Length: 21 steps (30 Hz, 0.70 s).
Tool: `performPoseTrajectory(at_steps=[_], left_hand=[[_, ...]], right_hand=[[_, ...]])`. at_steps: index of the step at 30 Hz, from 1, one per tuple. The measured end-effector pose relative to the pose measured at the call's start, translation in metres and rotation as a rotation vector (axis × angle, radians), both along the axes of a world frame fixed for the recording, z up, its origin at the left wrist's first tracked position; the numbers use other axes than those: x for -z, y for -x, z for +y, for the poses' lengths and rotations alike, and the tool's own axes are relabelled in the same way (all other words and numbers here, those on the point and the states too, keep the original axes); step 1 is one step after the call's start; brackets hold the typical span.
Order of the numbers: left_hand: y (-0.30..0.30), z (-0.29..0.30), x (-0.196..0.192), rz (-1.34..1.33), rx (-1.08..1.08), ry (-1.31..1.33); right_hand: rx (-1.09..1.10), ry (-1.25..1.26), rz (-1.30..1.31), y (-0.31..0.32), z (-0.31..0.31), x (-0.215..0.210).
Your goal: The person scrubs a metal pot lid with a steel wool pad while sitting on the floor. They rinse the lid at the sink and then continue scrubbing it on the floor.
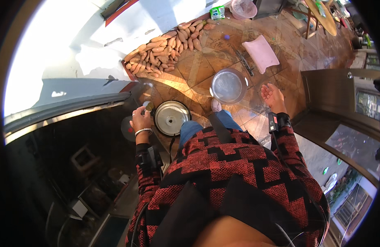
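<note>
Risk sits with the left hand [141,120] pinching a small brassy object [149,107] above the round steel lid [171,117], likely to slip floorward, while the right hand [273,97] hangs open, empty.

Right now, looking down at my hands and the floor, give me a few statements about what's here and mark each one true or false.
1. The left hand holds a small object beside the round metal-lidded pot. True.
2. The right hand grips the metal basin. False: it is open, palm up, apart from the basin.
3. A pile of sweet potatoes lies on the floor ahead. True.
4. The pink tray sits inside the basin. False: it lies on the floor beyond the basin.
5. The left wrist is bare. False: it wears a silver bangle.
</note>
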<state>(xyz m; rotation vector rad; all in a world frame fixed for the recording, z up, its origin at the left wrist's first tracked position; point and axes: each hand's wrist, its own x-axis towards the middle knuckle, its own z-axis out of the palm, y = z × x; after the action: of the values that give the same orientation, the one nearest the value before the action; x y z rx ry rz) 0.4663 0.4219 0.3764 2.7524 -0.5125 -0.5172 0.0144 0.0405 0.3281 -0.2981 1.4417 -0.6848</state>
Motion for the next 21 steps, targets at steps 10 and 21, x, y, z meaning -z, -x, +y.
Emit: performPoseTrajectory(at_steps=[10,21], left_hand=[[-0.022,0.025,0.013,-0.025,-0.242,-0.110],[0.030,0.139,0.053,-0.064,-0.873,-0.122]], right_hand=[[-0.324,-0.020,0.020,-0.137,-0.105,0.012],[-0.997,-0.056,0.007,-0.414,-0.126,0.017]])
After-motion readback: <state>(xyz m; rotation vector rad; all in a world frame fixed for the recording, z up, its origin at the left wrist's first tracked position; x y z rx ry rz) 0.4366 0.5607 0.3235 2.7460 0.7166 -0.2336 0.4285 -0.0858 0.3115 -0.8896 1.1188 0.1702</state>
